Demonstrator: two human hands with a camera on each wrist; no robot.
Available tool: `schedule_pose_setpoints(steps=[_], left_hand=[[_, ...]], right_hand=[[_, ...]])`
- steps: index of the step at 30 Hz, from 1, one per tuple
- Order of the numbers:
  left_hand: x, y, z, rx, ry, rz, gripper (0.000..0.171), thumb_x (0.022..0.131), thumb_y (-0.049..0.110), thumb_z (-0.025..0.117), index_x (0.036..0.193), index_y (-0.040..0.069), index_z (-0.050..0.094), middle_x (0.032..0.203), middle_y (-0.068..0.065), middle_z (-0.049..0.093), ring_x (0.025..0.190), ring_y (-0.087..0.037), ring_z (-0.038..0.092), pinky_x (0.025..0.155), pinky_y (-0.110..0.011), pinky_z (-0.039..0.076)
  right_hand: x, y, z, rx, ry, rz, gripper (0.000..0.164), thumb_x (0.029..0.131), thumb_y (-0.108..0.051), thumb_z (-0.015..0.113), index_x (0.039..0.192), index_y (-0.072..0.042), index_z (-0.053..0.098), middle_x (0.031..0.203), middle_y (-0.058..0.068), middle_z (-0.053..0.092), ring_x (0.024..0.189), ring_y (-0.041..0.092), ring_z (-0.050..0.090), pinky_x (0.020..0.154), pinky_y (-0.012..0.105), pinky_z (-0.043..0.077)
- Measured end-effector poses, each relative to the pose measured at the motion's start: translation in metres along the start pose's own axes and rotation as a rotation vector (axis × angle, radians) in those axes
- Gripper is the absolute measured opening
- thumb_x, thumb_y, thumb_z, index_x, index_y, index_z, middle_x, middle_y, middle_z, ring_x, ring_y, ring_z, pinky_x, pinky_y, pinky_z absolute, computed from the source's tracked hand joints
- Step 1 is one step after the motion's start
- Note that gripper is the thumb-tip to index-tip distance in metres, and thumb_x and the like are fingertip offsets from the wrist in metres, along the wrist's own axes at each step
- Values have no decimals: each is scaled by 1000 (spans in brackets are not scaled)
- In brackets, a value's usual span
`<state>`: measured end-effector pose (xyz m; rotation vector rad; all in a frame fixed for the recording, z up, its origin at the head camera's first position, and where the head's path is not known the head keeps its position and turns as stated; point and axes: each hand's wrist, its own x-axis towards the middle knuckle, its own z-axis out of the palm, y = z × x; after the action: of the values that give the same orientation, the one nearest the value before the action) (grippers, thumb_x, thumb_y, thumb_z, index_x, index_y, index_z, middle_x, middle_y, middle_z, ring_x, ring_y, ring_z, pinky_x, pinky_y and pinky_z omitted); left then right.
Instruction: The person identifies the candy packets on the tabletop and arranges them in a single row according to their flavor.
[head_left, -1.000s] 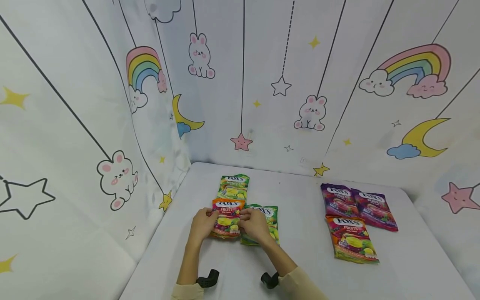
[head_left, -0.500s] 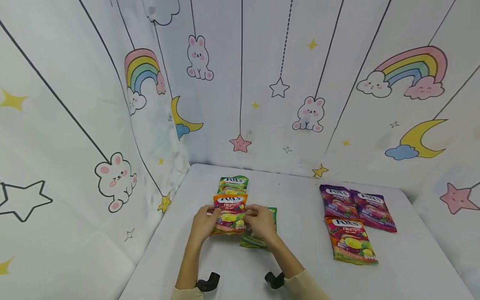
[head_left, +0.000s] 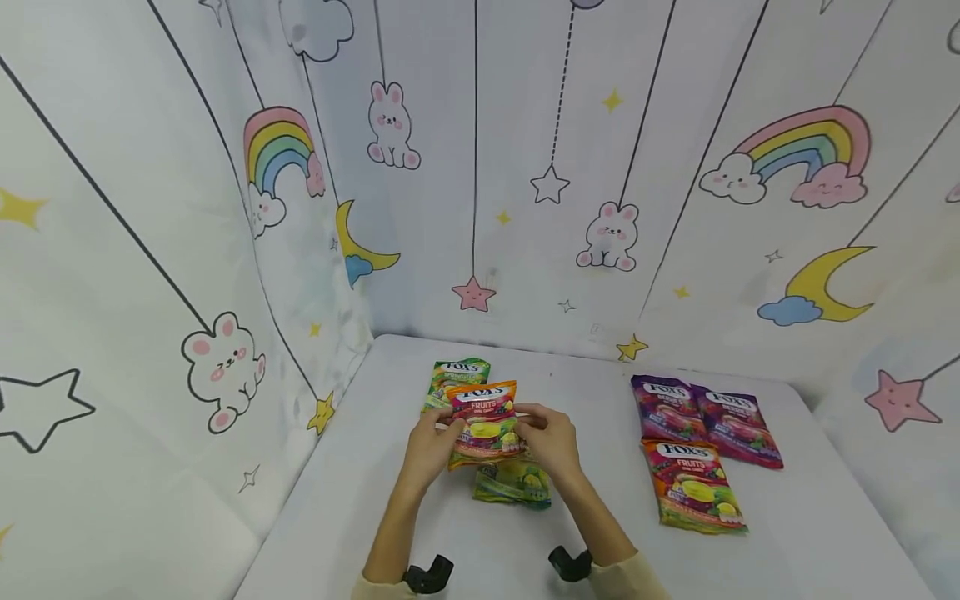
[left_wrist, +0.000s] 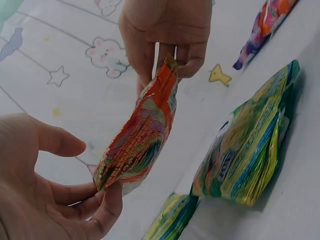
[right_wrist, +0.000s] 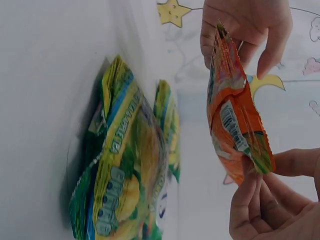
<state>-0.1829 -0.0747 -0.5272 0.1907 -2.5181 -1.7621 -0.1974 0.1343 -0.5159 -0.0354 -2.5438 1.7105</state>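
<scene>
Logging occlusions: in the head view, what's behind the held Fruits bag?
A far green bag shows past its upper left, a near green bag below; the former's lower right, latter's top are covered.

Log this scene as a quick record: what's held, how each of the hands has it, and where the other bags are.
Held item: red-orange Fox's Fruits bag, raised off the table
Left hand: holds the bag's left edge
Right hand: holds the bag's right edge
Green bags: far green bag and near green bag, both partly hidden in the head view
Right-side group: two purple bags side by side, another Fruits bag nearer the person
Backdrop: white, printed with rabbits, stars, rainbows
</scene>
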Motion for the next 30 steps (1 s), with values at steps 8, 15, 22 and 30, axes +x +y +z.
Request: schedule_pose_setpoints(steps=[8, 15, 22, 30], left_hand=[[-1, 10, 19, -64, -72, 56, 49, 102, 28, 65, 138, -5, 58, 121, -17, 65, 97, -24, 63, 71, -31, 56], [-6, 19, 33, -131, -136, 63, 50, 102, 27, 65, 142, -3, 56, 129, -17, 63, 94, -21, 63, 73, -38, 58], [-12, 29, 50, -192, -200, 49, 51, 103, 27, 65, 143, -2, 55, 122, -15, 63, 87, -19, 66, 72, -38, 59], [-17, 40, 70, -212, -275, 88, 53, 102, 25, 66, 144, -5, 54, 124, -15, 60, 90, -19, 62, 76, -38, 58]], right_hand=[[3, 5, -24, -11, 62, 34, 28, 95, -13, 71, 121, -15, 78, 100, 6, 76, 93, 22, 66, 72, 30, 52], [4, 10, -45, 10, 83, 70, 28, 96, -14, 70, 123, -15, 78, 107, 8, 76, 100, 25, 64, 73, 32, 51], [-1, 17, -68, 16, 88, 109, 30, 100, -18, 67, 129, -16, 75, 116, 10, 74, 103, 26, 63, 79, 31, 50], [-9, 23, -97, 45, 99, 117, 32, 104, -20, 63, 134, -14, 72, 123, 13, 73, 106, 26, 63, 85, 30, 50]])
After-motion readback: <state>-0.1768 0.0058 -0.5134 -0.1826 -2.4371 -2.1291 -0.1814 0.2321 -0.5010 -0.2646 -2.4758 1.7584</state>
